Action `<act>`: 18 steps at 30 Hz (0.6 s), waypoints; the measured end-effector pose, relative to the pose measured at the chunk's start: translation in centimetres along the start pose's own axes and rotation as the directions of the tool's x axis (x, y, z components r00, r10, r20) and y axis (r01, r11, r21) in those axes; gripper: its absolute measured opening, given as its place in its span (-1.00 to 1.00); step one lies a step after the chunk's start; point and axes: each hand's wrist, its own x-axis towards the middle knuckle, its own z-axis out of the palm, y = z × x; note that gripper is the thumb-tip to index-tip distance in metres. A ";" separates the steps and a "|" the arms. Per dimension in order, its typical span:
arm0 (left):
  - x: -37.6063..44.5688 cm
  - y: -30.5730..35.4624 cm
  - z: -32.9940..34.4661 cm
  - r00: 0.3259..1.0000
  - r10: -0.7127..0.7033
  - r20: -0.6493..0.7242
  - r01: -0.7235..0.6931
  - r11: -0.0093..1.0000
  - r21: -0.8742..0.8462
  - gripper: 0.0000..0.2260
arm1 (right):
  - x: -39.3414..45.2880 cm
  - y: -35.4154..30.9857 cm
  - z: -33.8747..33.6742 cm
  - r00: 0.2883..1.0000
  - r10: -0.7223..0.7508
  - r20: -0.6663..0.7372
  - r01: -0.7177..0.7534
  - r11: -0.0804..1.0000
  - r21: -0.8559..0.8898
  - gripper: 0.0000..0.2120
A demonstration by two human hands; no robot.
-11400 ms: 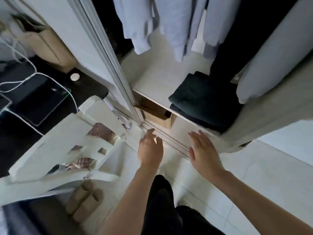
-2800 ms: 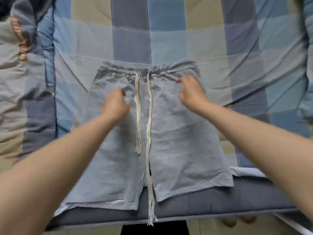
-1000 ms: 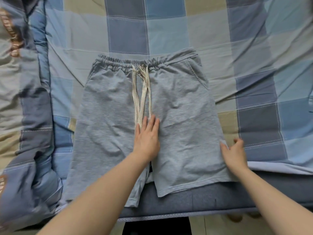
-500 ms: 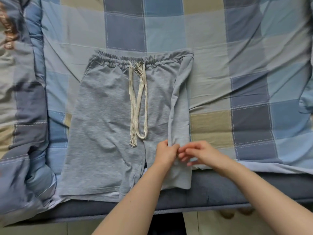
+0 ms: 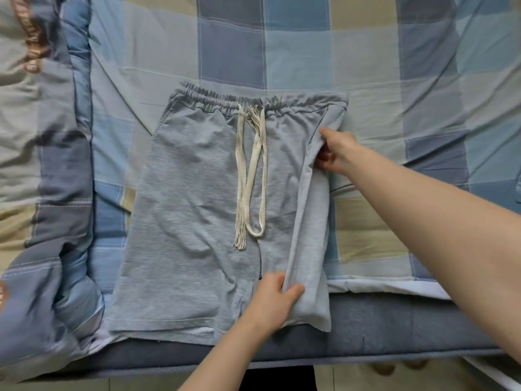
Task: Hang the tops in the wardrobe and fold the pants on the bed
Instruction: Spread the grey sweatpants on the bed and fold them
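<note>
Fingers and thumb of my left hand [image 5: 272, 301] pinch the folded flap at the hem of the shorts [image 5: 197, 215]; my right hand [image 5: 335, 152] grips that flap below the waistband. Shorts lie flat on the bed [image 5: 366, 66], hem at its near edge.

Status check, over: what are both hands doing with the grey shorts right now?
Left hand pinches the folded flap near the hem; right hand grips it near the waistband. Grey shorts flat on the bed, right side folded inward. Nothing in the way.
</note>
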 end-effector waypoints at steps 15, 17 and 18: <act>-8.7 -11.2 -19.2 0.870 -0.113 -0.481 0.122 0.992 -0.013 -0.77 | -4.5 -1.6 19.2 0.873 -0.475 0.110 0.480 0.798 -0.364 -0.62; -9.3 -13.2 -20.8 0.810 -0.150 -0.567 0.169 0.985 -0.020 -0.79 | -5.2 -1.0 22.7 0.871 -0.459 0.176 0.487 0.754 -0.441 -0.62; -9.5 -14.1 -21.4 0.785 -0.166 -0.597 0.176 0.983 -0.041 -0.79 | -5.4 -0.8 24.1 0.880 -0.430 0.201 0.473 0.752 -0.459 -0.64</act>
